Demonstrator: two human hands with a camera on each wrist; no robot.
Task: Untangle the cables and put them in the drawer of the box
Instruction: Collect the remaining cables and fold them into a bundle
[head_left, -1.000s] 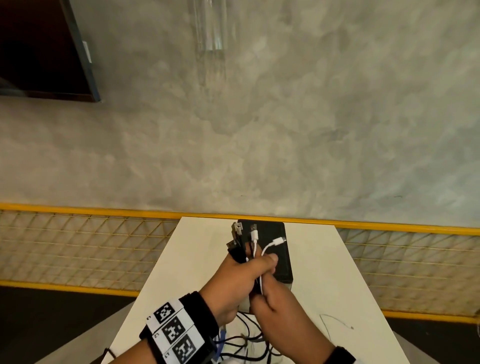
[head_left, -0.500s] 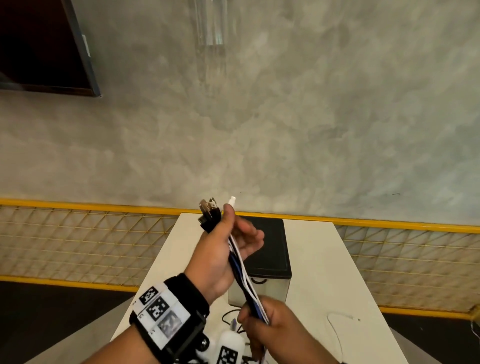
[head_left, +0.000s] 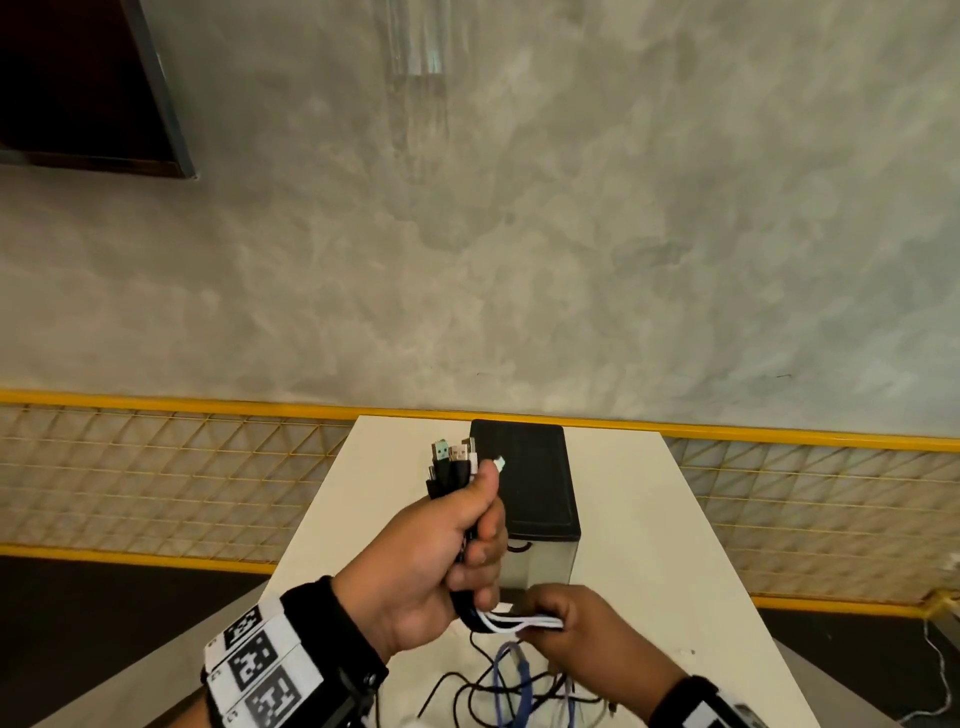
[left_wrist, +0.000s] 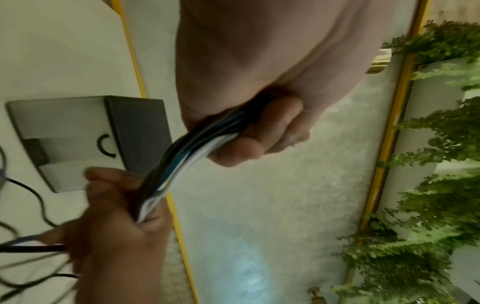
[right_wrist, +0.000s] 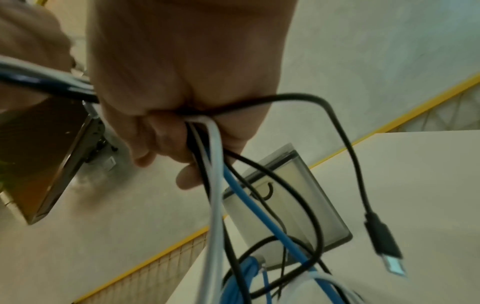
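Observation:
My left hand (head_left: 457, 545) grips a bundle of black, white and blue cables (head_left: 511, 623) upright, with their USB plugs (head_left: 451, 457) sticking out above the fist. Just below it, my right hand (head_left: 566, 621) is curled round the same bundle (left_wrist: 168, 170) where it bends sideways. Loose ends (head_left: 511, 686) hang from it and lie tangled on the white table (head_left: 649, 519). A black USB-C plug (right_wrist: 383, 236) dangles free in the right wrist view. Behind the hands stands the box (head_left: 530, 483), black-topped, its translucent drawer front (left_wrist: 67, 144) closed, with a black loop handle (left_wrist: 105, 146).
A yellow-framed wire mesh railing (head_left: 156, 467) runs behind the table, with a grey plaster wall above it. A dark framed panel (head_left: 78, 88) hangs at the upper left. Green plants (left_wrist: 428, 185) show in the left wrist view. A thin white wire (head_left: 935, 670) lies off the table's right side.
My left hand has lowered with the plug ends and closed tighter on the bundle. My right hand has slid along the cables, staying low, and now draws them sideways to the right.

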